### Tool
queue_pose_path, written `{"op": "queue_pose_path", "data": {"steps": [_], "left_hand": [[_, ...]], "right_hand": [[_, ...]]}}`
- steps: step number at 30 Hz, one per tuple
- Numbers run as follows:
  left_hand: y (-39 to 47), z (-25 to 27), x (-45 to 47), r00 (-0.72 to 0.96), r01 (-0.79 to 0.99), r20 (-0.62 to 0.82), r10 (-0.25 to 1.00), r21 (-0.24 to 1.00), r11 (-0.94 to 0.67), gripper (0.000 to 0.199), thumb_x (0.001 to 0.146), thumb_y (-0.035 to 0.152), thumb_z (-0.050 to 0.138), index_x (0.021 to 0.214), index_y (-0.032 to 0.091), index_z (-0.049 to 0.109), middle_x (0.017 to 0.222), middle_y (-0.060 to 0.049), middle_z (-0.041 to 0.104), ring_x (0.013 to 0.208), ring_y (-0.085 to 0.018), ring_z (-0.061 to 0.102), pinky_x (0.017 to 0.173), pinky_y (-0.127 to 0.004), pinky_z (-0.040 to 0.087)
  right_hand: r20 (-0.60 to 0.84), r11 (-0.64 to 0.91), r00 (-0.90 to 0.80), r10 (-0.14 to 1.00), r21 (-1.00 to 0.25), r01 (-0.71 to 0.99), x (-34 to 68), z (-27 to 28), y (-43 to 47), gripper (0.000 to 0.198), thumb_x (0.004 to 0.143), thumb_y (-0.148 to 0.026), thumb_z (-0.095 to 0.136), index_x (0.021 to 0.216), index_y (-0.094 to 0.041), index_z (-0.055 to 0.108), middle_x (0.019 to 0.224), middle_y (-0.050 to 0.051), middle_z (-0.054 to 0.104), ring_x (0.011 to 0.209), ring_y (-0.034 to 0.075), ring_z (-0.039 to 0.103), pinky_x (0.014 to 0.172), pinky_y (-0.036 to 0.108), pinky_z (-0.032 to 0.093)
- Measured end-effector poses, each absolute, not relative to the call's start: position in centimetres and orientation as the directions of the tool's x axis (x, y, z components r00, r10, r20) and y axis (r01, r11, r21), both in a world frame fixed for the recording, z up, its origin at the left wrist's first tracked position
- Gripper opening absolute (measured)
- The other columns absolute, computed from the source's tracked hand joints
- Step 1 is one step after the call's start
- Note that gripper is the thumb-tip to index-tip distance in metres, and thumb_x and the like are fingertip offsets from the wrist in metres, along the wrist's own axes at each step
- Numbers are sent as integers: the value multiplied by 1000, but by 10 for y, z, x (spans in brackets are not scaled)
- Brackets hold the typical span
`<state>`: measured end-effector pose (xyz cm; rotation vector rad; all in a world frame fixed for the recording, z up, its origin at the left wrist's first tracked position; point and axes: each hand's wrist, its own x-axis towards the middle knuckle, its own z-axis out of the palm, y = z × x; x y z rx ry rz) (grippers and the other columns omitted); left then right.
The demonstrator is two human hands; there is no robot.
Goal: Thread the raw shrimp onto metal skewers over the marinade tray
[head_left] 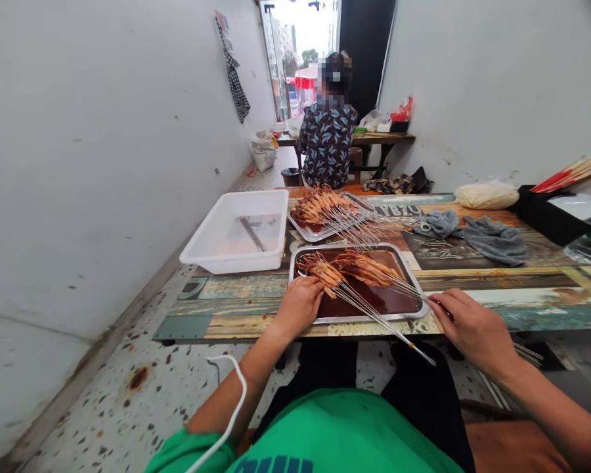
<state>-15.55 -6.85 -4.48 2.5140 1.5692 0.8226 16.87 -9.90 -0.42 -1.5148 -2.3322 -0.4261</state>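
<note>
A metal tray (423, 309) of dark red-brown sauce lies in front of me. Two bundles of metal skewers rest in it, their orange-brown food with stringy ends in the sauce. At the tray's left front, the fingers of my left hand (300, 305) close on the food of the left skewer bundle (357, 299). That bundle's handles stick out over the table edge, with a small yellowish band near their ends. My right hand (473, 325) is wrapped round the handles of the right skewer bundle (374, 270), just outside the tray's right side.
Behind stands a second tray (308, 231) piled with more skewers (325, 207). A white plastic tub (234, 253) holding a metal tool is at left. Grey cloths (495, 240), a plastic-wrapped pack (487, 195) and a black box (546, 213) lie right. A person (328, 141) sits beyond, back turned.
</note>
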Motion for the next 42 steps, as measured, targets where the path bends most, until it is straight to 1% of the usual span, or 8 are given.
{"op": "queue_pose_path", "data": {"steps": [7,10,13,20,25,30,32,42], "left_hand": [[-69,-45,-156,339,820,397,853,319,-475,26,85,19,45,101,17,65,104,-8,64,100,-19,57,92,-36,43],[-69,-44,-156,346,818,391,853,319,-478,26,85,18,44,101,16,65,103,-8,65,100,-19,57,92,-36,43],[-70,-44,-156,340,820,384,858,326,-471,26,84,18,45,102,16,65,103,-8,64,100,-19,57,92,-36,43],[-69,-45,-157,339,813,386,858,339,-474,27,85,18,44,103,18,65,106,-8,64,100,-19,56,93,-36,42],[-69,-44,-157,344,818,378,860,329,-472,27,85,19,45,102,16,65,104,-9,64,101,-20,56,92,-36,42],[-69,-43,-157,357,815,375,855,322,-482,26,84,18,46,102,17,65,103,-8,65,100,-20,57,92,-36,41],[-69,-42,-157,360,809,377,853,329,-487,26,84,18,47,103,17,65,104,-8,65,100,-20,57,92,-36,41],[-70,-44,-157,346,801,430,834,328,-502,25,85,19,44,97,16,66,99,-8,66,95,-19,58,90,-35,41]], "right_hand": [[495,277,-435,753,362,890,169,-1,-101,24,89,-29,41,91,-20,63,90,5,64,65,14,53,53,29,28],[454,301,-501,737,443,845,165,-9,-101,22,88,-23,42,89,-20,63,91,4,63,68,15,53,56,29,29],[395,379,-571,719,466,799,162,-19,-99,23,87,-16,40,95,-18,62,93,6,62,72,15,54,60,27,33],[297,519,-594,748,298,802,164,-36,-96,33,83,-8,37,109,-16,56,104,9,59,77,15,58,55,23,38],[209,543,-559,802,132,829,164,-36,-97,33,83,-13,36,108,-19,57,107,9,58,62,12,57,49,23,38],[252,568,-524,813,-151,809,164,-28,-95,35,87,-18,34,111,-18,59,101,11,59,74,15,59,62,25,47],[301,572,-504,810,-215,792,163,-25,-96,33,88,-19,35,111,-17,59,94,10,60,78,16,59,67,26,48],[409,632,-508,758,-268,728,122,-7,-104,34,87,-15,38,116,-17,55,96,9,58,82,15,58,71,28,47]]}}
